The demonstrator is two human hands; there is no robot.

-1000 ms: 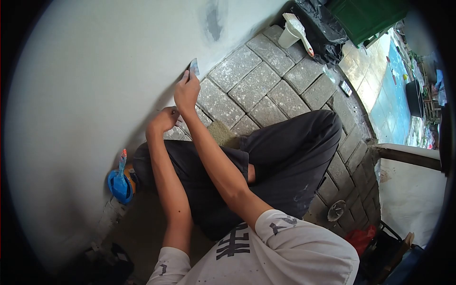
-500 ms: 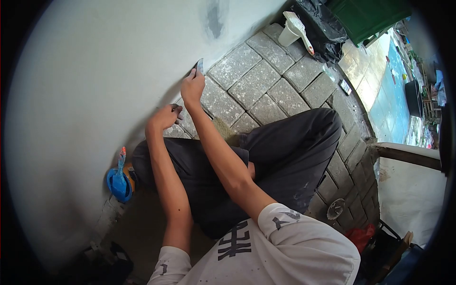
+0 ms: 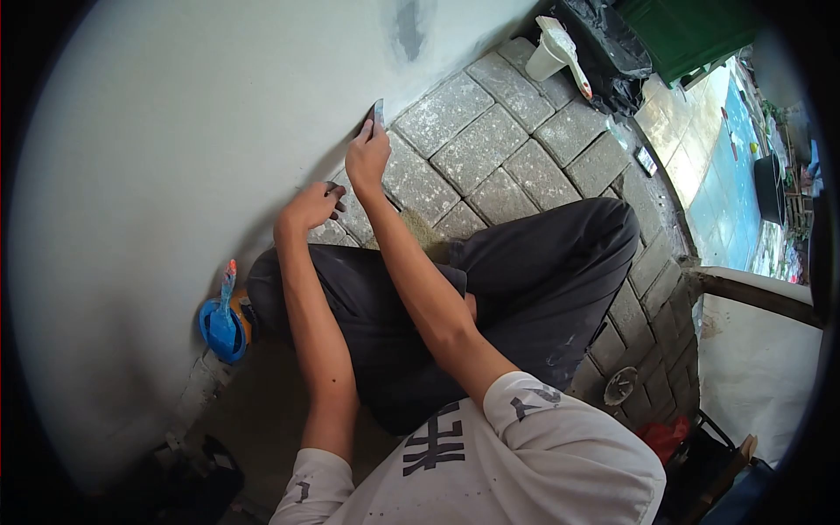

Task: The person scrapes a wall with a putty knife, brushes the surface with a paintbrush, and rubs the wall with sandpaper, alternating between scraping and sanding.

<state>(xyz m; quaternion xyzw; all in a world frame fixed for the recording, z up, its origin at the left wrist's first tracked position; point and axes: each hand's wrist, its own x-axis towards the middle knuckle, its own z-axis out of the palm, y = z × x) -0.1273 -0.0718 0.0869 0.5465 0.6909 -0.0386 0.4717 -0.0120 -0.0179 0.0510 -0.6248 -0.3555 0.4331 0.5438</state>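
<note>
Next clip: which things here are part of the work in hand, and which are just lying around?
In hand: scraper in right hand; white wall; left hand at the wall's foot.
Lying about, untouched: blue bowl with a brush; white cup; black bag; green bin.

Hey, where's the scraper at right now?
Head view, upper centre: the scraper is pinched in the right hand, its blade at the foot of the white wall where the paving stones begin.
</note>
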